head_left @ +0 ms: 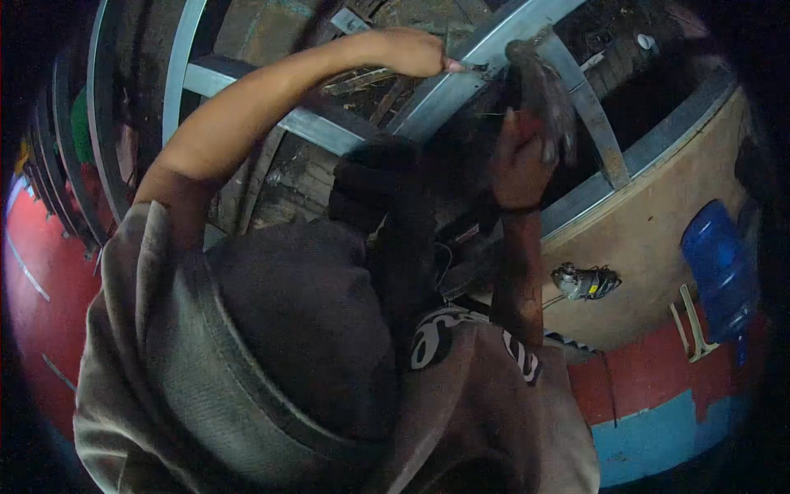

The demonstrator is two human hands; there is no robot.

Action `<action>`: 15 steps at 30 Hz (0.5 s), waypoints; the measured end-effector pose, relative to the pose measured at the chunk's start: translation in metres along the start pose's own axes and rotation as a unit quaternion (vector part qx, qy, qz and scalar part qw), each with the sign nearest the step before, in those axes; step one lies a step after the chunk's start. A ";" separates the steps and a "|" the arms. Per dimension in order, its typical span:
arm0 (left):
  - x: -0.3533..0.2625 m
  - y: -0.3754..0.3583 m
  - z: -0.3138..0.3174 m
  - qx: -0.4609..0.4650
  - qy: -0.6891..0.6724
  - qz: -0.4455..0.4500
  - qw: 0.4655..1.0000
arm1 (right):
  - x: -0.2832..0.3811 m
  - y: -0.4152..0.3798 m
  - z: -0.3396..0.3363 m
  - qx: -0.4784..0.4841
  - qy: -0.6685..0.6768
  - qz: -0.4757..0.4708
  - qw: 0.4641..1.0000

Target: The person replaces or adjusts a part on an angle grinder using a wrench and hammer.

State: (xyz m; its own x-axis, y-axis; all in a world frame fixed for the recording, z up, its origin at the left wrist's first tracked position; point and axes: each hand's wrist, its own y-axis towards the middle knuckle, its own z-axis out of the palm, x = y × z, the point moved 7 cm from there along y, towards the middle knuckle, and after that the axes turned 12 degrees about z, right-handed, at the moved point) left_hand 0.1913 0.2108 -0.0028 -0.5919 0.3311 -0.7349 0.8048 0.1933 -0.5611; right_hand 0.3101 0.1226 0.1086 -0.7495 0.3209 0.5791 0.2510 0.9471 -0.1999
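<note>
My left hand (415, 53) reaches across to a grey metal beam (440, 103). Its fingers are curled, with the tips pinched together at the beam's top face beside a small dark mark or piece (479, 69). My right hand (522, 169), with a dark band at the wrist, is raised to the right of that beam. Its fingers are closed around something reddish, mostly hidden in shadow; I cannot tell what it is. Just beyond, overlapping it in this view, hangs a grey glove-like shape (553, 107) with finger-like ends.
More metal bars cross the frame, including a curved strip (594, 123) on the right. A wooden panel (650, 230) runs along the right side, with a power-tool-like object (586, 281) against it. Farther right are a blue water jug (722, 267) and a pale forked piece (695, 329).
</note>
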 end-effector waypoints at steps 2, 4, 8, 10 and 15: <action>0.003 0.000 -0.006 0.028 0.012 -0.020 0.999 | -0.020 -0.009 0.011 -0.045 0.006 0.017 0.999; 0.006 0.003 -0.002 0.003 0.006 -0.017 1.000 | -0.038 -0.001 0.040 0.020 -0.051 0.033 0.998; 0.022 0.013 0.002 -0.083 0.026 0.042 0.995 | -0.026 0.012 0.020 0.033 -0.035 0.070 0.996; 0.023 0.017 0.012 -0.082 0.036 0.047 0.995 | -0.017 -0.003 0.006 0.030 -0.007 0.048 0.998; 0.013 0.012 0.005 -0.017 0.022 0.021 0.999 | -0.033 -0.003 0.030 0.022 -0.022 0.043 0.999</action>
State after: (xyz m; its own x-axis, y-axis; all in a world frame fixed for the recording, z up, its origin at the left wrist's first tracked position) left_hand 0.1930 0.2132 -0.0213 -0.5565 0.3793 -0.7393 0.8298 0.2093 -0.5173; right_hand 0.3161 0.1088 0.0664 -0.7529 0.3988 0.5236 0.2890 0.9150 -0.2814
